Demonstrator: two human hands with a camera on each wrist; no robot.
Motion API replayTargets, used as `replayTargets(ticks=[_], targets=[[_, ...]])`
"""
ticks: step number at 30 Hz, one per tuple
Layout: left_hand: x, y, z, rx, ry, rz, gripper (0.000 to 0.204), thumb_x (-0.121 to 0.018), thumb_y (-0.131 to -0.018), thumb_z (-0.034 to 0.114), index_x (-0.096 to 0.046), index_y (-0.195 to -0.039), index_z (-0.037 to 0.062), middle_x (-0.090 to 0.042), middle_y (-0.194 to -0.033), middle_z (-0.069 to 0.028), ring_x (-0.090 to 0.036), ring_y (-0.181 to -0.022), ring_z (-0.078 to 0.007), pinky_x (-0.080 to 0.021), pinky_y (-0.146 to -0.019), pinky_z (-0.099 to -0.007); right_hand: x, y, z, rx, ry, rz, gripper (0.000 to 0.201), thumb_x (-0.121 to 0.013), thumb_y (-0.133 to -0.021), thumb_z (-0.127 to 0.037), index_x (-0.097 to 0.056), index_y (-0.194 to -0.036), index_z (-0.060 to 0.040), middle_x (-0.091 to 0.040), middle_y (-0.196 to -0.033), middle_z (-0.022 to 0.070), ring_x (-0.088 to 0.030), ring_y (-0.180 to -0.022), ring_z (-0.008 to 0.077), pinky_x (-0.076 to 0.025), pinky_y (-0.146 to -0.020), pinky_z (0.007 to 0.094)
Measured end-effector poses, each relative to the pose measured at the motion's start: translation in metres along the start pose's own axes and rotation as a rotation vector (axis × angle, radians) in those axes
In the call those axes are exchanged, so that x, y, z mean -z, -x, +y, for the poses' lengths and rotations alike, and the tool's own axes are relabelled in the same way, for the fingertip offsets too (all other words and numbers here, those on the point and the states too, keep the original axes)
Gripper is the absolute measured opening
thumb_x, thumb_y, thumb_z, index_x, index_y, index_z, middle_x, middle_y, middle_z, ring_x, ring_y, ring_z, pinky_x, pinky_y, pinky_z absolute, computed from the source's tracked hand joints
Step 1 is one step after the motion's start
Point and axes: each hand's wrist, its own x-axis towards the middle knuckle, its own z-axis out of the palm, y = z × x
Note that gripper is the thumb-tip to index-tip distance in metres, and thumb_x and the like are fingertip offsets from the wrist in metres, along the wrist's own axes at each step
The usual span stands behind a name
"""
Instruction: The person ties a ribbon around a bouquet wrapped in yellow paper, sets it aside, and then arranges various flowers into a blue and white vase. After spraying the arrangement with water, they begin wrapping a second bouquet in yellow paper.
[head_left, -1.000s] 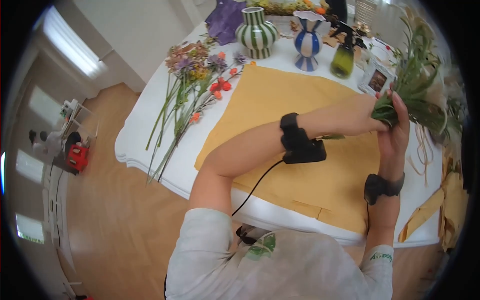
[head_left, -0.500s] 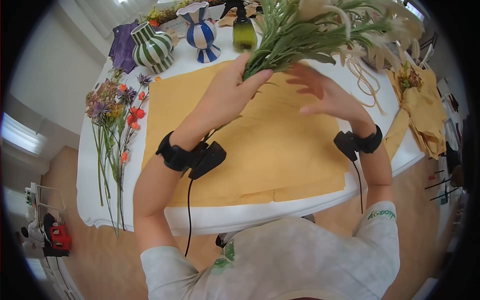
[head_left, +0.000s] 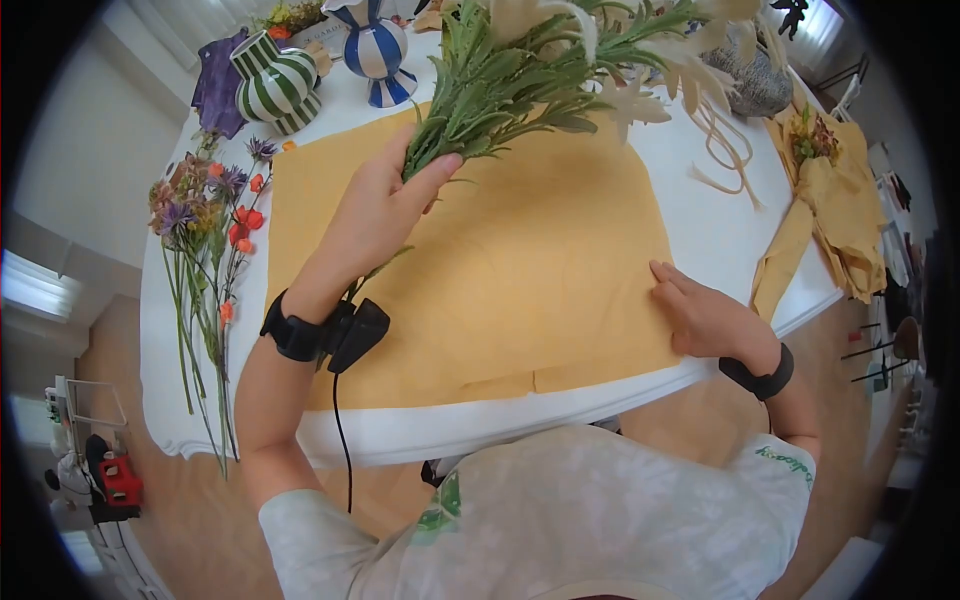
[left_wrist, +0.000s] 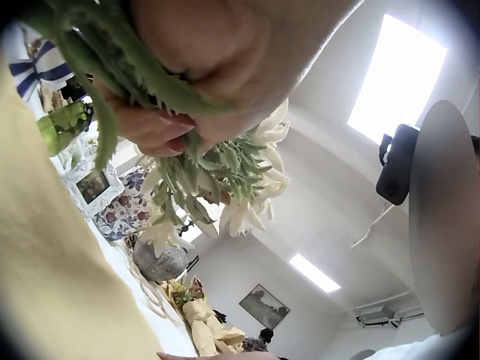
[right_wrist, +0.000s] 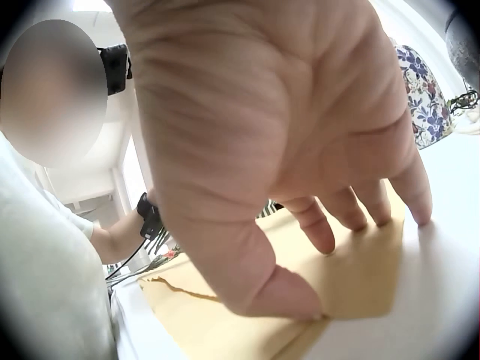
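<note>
- Leave the loose purple and orange flowers (head_left: 175, 217) lying on the white tabletop (head_left: 165, 335), beside the creased yellow paper-like sheet (head_left: 480, 270).
- Hold the leafy green, cream-flowered bunch (head_left: 500, 90) raised over the sheet, left hand (head_left: 365, 220) gripping the stems; probably best firm, without crushing.
- Smooth the sheet gently, flat on the tabletop.
- Press lightly with the right hand (head_left: 712, 322), open and spread at the right edge; avoid dragging or tearing.

Green-striped vase (head_left: 277, 90) near blue-striped vase (head_left: 377, 48)
</note>
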Motion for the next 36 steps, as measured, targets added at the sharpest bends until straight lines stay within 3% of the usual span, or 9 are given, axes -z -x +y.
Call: replayTargets(ticks=[2, 5, 9, 14, 17, 24, 26, 34, 36], targets=[[-0.001, 0.000, 0.001, -0.009, -0.008, 0.004, 0.028, -0.054, -0.086, 0.024, -0.051, -0.104, 0.0029, -0.048, -0.067, 0.0015, -0.042, -0.056, -0.0059, -0.036, -0.051, -0.0220, -0.008, 0.001, -0.001, -0.049, 0.122, 0.096, 0.039, -0.057, -0.064, -0.003, -0.045, -0.101, 0.0019, -0.034, -0.131, 0.0224, -0.043, -0.114, 0.0323, -0.045, -0.085, 0.0371], [0.000, 0.000, 0.000, -0.024, -0.024, 0.009, 0.028, -0.054, -0.086, 0.024, -0.051, -0.104, 0.0027, -0.048, -0.067, 0.0016, -0.042, -0.056, -0.0059, -0.036, -0.051, -0.0218, -0.009, 0.004, -0.004, -0.035, 0.147, 0.190, 0.026, -0.054, -0.065, -0.001, -0.046, -0.089, 0.0016, -0.045, -0.122, 0.0192, -0.052, -0.103, 0.0308, -0.051, -0.071, 0.0355], [0.000, 0.004, 0.000, -0.029, -0.030, 0.018, 0.028, -0.054, -0.086, 0.024, -0.051, -0.104, 0.0029, -0.049, -0.068, 0.0016, -0.042, -0.057, -0.0059, -0.036, -0.052, -0.0218, -0.017, 0.009, 0.006, 0.084, 0.216, 0.352, 0.024, -0.055, -0.062, 0.002, -0.048, -0.084, -0.0029, -0.050, -0.118, 0.0123, -0.057, -0.093, 0.0284, -0.051, -0.065, 0.0323], [-0.005, 0.005, -0.002, -0.078, -0.083, 0.055, 0.026, -0.054, -0.086, 0.024, -0.051, -0.100, 0.0016, -0.050, -0.068, -0.0017, -0.042, -0.056, -0.0087, -0.036, -0.052, -0.0243, 0.007, 0.016, -0.021, 0.251, 0.249, 0.455, 0.017, -0.056, -0.058, 0.000, -0.046, -0.071, -0.0005, -0.056, -0.089, 0.0137, -0.057, -0.084, 0.0273, -0.049, -0.062, 0.0337], [-0.013, 0.008, -0.004, -0.090, -0.165, 0.075, 0.025, -0.055, -0.086, 0.023, -0.049, -0.096, 0.0010, -0.051, -0.066, -0.0072, -0.045, -0.055, -0.0146, -0.038, -0.052, -0.0273, 0.020, 0.018, -0.051, 0.335, 0.258, 0.452, 0.020, -0.058, -0.055, -0.002, -0.044, -0.068, -0.0011, -0.050, -0.073, 0.0110, -0.054, -0.072, 0.0256, -0.047, -0.057, 0.0324], [-0.042, 0.019, -0.020, -0.158, -0.404, 0.033, 0.026, -0.056, -0.083, 0.021, -0.041, -0.093, 0.0031, -0.056, -0.068, -0.0193, -0.055, -0.064, -0.0387, -0.042, -0.053, -0.0424, 0.011, 0.017, -0.055, 0.413, 0.262, 0.286, 0.014, -0.054, -0.058, -0.004, -0.044, -0.068, -0.0016, -0.045, -0.065, 0.0078, -0.052, -0.066, 0.0222, -0.045, -0.053, 0.0311], [-0.054, 0.019, -0.028, -0.153, -0.424, 0.016, 0.026, -0.057, -0.082, 0.021, -0.041, -0.092, 0.0029, -0.056, -0.068, -0.0196, -0.055, -0.063, -0.0390, -0.042, -0.052, -0.0431, 0.013, 0.017, -0.053, 0.371, 0.232, 0.178, 0.018, -0.055, -0.059, -0.001, -0.049, -0.076, 0.0003, -0.052, -0.073, 0.0097, -0.056, -0.070, 0.0252, -0.048, -0.058, 0.0321], [-0.070, 0.007, -0.032, -0.212, -0.437, 0.007, 0.028, -0.058, -0.081, 0.018, -0.039, -0.092, 0.0010, -0.056, -0.066, -0.0208, -0.055, -0.061, -0.0401, -0.043, -0.052, -0.0443, 0.014, 0.018, -0.047, 0.348, 0.163, 0.108, 0.017, -0.054, -0.059, 0.000, -0.050, -0.076, 0.0009, -0.054, -0.074, 0.0104, -0.057, -0.071, 0.0251, -0.048, -0.057, 0.0321], [-0.073, 0.006, -0.034, -0.098, -0.495, -0.036, 0.026, -0.056, -0.083, 0.020, -0.041, -0.094, 0.0023, -0.056, -0.070, -0.0205, -0.055, -0.064, -0.0393, -0.042, -0.054, -0.0419, 0.013, 0.018, -0.046, 0.345, 0.148, 0.104, 0.017, -0.054, -0.059, 0.000, -0.050, -0.076, 0.0008, -0.054, -0.074, 0.0104, -0.057, -0.071, 0.0251, -0.048, -0.057, 0.0322]])
